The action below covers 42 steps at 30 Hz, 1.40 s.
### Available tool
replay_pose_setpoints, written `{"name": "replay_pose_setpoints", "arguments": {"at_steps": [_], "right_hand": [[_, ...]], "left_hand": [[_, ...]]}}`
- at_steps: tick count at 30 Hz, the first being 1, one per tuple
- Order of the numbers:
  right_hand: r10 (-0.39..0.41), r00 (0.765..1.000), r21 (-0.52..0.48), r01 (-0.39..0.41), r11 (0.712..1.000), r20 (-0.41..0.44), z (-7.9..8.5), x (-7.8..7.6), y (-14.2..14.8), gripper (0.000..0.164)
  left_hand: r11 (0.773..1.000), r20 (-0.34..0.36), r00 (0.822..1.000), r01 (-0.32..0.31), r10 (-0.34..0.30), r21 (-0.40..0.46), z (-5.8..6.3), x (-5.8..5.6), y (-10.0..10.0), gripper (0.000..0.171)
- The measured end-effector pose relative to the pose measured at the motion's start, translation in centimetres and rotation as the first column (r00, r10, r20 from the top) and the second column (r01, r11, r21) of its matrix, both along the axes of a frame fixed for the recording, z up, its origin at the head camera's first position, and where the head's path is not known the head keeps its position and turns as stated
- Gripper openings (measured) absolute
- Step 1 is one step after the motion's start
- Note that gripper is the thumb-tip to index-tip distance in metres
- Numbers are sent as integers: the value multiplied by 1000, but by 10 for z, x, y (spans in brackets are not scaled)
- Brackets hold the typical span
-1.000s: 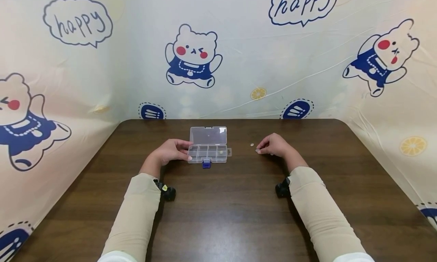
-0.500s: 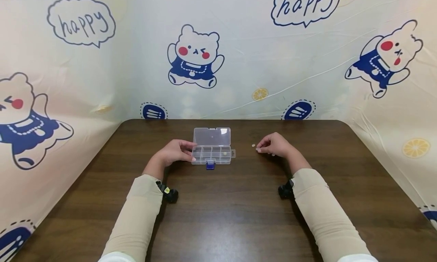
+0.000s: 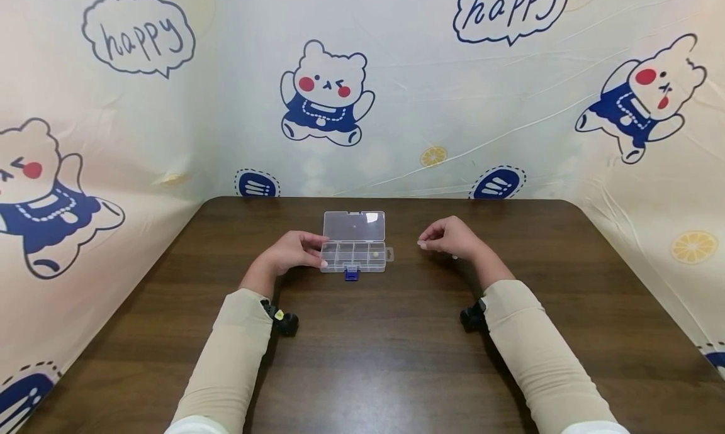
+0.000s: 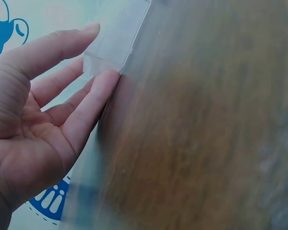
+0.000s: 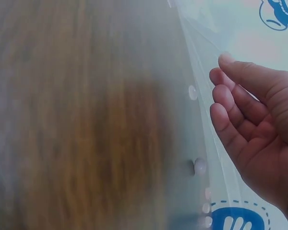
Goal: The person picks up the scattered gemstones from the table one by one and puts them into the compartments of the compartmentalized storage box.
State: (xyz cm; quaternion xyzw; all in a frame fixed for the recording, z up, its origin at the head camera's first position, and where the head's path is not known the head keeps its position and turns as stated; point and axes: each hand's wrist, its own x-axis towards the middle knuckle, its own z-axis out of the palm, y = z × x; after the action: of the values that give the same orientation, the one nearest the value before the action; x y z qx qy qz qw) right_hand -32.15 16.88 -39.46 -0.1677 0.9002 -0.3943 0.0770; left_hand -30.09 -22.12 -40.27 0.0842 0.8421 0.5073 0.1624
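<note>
A clear plastic compartment box (image 3: 354,258) with a blue latch (image 3: 352,275) stands on the table, its lid (image 3: 354,226) folded back. One right-hand compartment holds a small yellowish piece (image 3: 376,255). My left hand (image 3: 287,253) grips the left end of the box between thumb and fingers, also visible in the left wrist view. To the right, my right hand (image 3: 453,239) has thumb and index fingertips together, close over the table. Small pale round pieces (image 5: 200,166) lie below it in the right wrist view, one piece (image 5: 193,92) near the fingertips. I cannot tell whether they pinch one.
The dark wooden table (image 3: 362,358) ends at a patterned backdrop (image 3: 396,107) just behind the box. Each wrist carries a black camera, one (image 3: 287,324) on the left and one (image 3: 471,319) on the right.
My right hand has moved a little left and away from me, over the spot where a small pale piece lay. The left hand keeps its hold on the box; the whole view shifts slightly right.
</note>
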Motion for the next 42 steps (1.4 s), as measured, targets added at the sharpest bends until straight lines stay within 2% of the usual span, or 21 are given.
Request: {"name": "replay_pose_setpoints", "arguments": {"at_steps": [13,21,32,42], "right_hand": [[19,1000,-20,-20,1000,-11,2,-3,-19,16],[53,999,-70,-54,996,-12,3,-4,-34,13],[71,996,-88,-75,993,-48,9,-8,-55,12],[97,995,-108,-99,989,-28,17,-10,-71,9]], "left_hand": [[1000,6,1000,-5,5,-8,2,0,2,66],[1000,8,1000,3,-3,-2,0,0,2,66],[1000,8,1000,-1,1,-5,1,-1,1,66],[1000,1,1000,-2,2,-18,0,0,0,66]]}}
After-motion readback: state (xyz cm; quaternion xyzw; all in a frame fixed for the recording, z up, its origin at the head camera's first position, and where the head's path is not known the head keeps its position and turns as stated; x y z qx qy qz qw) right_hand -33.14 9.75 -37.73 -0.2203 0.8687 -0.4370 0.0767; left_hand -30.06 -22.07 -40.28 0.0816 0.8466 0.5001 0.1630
